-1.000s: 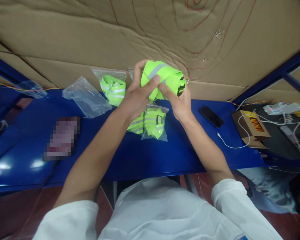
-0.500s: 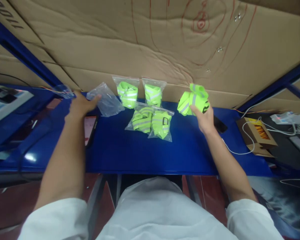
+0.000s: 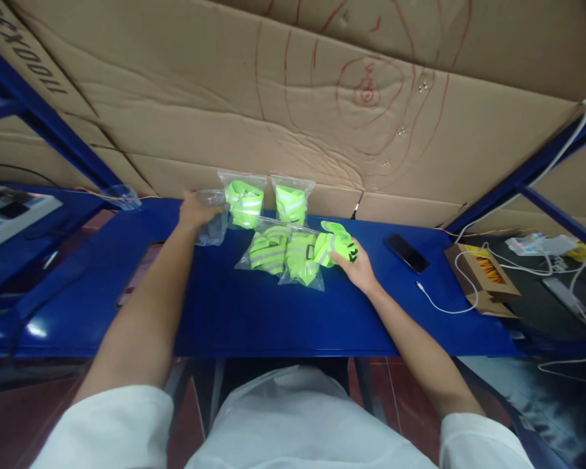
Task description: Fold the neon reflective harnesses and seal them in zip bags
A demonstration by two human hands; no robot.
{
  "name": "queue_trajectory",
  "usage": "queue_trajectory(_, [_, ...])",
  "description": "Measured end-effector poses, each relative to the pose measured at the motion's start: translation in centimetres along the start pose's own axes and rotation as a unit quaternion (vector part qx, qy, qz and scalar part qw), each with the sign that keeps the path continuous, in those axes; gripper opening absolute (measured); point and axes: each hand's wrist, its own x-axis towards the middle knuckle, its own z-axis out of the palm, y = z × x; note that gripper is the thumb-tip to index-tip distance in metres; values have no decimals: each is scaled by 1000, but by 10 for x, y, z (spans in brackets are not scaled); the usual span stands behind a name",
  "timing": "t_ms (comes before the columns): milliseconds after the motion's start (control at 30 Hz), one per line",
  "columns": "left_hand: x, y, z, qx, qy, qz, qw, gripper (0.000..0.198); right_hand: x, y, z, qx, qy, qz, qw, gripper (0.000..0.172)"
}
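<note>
My right hand (image 3: 359, 268) grips a folded neon-yellow reflective strap (image 3: 333, 249) with grey bands and a black buckle. That strap is held up against a clear zip bag (image 3: 301, 262) containing a similar strap, overlapping it in view. Farther left, my left hand (image 3: 198, 212) has its fingers on a clear plastic bag (image 3: 213, 229) with nothing visible inside; the fingers are partly blurred. Beside it, a bagged strap (image 3: 245, 203) leans on the cardboard, with another bagged strap (image 3: 292, 203) to its right. In front lies one more bagged strap (image 3: 267, 253).
Cardboard (image 3: 200, 140) with red drawn lines walls off the back of the blue table (image 3: 273, 319). A black phone (image 3: 406, 253), a white cable (image 3: 442, 311) and an open brown box (image 3: 486, 277) lie at right. Under my left forearm is a device with a pinkish screen (image 3: 139, 273).
My right hand has carried the strap left to the bagged straps. My left hand has moved right onto the clear bag, which looks more bunched up. The view has tilted up slightly.
</note>
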Motion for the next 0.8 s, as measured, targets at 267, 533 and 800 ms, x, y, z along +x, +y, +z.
queue_trajectory(267, [-48,97,10,98,115,-22,988,98,-1,-4,-4,60,21,24,998,56])
queue_trajectory(533, [-105,200,107,274,-154,235,920,63,3,-21,-12,216,120,67,967,58])
queue_trajectory(800, [-107,212,119,333,-167,232,898,93,-4,-25,6,331,37,155,930,57])
